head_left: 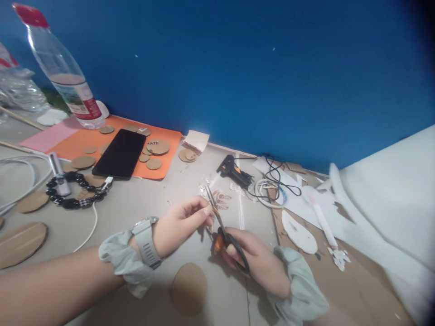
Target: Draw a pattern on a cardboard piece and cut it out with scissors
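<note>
My right hand [254, 258] grips a pair of scissors [219, 216] by its black and orange handles. The blades point away from me and look slightly apart. Close to them on the left, my left hand [185, 222] is closed in a pinch, with the fingertips right by the blades. Whatever it holds is too small to name, though a thin brownish bit shows at the fingertips. Small brown cut pieces [222, 199] lie just beyond the scissors. A round cardboard disc [189, 290] rests on the table below my hands.
A black glue gun [236, 172] with tangled cables lies ahead. At left are a phone [120, 154] on orange paper [163, 168], several cardboard discs, a beaded bracelet [71, 203] and a tall bottle [68, 81]. White scraps and cardboard [353, 290] lie right; a blue wall [217, 68] stands behind.
</note>
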`<action>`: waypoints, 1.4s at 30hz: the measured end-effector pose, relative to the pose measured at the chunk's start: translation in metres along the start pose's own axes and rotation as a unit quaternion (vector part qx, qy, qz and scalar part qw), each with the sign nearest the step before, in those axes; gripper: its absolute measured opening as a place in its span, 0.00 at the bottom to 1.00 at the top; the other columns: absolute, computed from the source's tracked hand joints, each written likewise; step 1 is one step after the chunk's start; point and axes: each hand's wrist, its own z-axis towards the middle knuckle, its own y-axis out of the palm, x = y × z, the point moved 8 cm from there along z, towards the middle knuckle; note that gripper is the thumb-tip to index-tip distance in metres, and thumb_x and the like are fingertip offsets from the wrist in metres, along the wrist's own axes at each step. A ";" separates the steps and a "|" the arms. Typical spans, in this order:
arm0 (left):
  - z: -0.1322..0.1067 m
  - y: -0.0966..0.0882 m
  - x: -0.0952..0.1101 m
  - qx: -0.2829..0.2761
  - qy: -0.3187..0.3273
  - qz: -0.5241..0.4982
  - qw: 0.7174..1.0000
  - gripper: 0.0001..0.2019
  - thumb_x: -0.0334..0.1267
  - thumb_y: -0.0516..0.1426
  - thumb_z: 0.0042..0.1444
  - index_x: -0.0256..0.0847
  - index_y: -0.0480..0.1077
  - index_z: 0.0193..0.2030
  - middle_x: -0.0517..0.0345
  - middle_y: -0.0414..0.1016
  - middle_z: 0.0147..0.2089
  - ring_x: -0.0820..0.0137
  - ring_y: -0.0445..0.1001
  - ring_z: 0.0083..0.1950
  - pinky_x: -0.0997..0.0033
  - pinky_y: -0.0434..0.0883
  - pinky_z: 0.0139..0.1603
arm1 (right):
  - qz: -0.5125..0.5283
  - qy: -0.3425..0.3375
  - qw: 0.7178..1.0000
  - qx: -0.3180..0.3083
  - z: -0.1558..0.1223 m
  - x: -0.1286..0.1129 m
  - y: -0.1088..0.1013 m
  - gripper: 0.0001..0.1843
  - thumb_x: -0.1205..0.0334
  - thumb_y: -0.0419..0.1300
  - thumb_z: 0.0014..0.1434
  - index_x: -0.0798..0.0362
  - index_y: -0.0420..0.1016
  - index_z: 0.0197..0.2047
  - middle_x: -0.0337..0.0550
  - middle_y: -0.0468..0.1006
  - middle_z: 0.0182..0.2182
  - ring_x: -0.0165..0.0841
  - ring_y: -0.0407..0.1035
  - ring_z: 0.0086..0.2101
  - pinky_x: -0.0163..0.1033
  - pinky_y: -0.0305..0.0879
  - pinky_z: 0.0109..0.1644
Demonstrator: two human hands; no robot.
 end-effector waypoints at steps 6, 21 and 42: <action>-0.001 0.001 0.002 0.002 -0.005 0.045 0.999 0.12 0.41 0.51 0.61 0.37 0.66 0.30 0.60 0.68 0.27 0.73 0.67 0.30 0.71 0.66 0.35 | 0.000 0.004 1.000 0.005 0.000 0.001 0.000 0.30 0.34 0.51 0.57 0.57 0.68 0.33 0.33 0.61 0.20 0.25 0.54 0.21 0.31 0.52 0.24; -0.001 0.003 -0.001 -0.020 0.012 0.007 1.000 0.10 0.38 0.52 0.61 0.37 0.64 0.30 0.61 0.67 0.27 0.75 0.65 0.29 0.73 0.65 0.32 | -0.001 0.002 1.000 0.002 -0.001 0.003 0.001 0.32 0.33 0.51 0.55 0.58 0.69 0.34 0.34 0.62 0.21 0.27 0.56 0.22 0.32 0.55 0.26; -0.001 0.003 -0.004 -0.026 -0.009 0.019 0.999 0.10 0.40 0.51 0.62 0.37 0.64 0.31 0.61 0.68 0.27 0.76 0.66 0.27 0.73 0.66 0.31 | -0.005 0.001 1.000 -0.017 0.000 -0.001 -0.001 0.30 0.33 0.49 0.57 0.56 0.65 0.32 0.33 0.59 0.21 0.26 0.53 0.22 0.32 0.51 0.24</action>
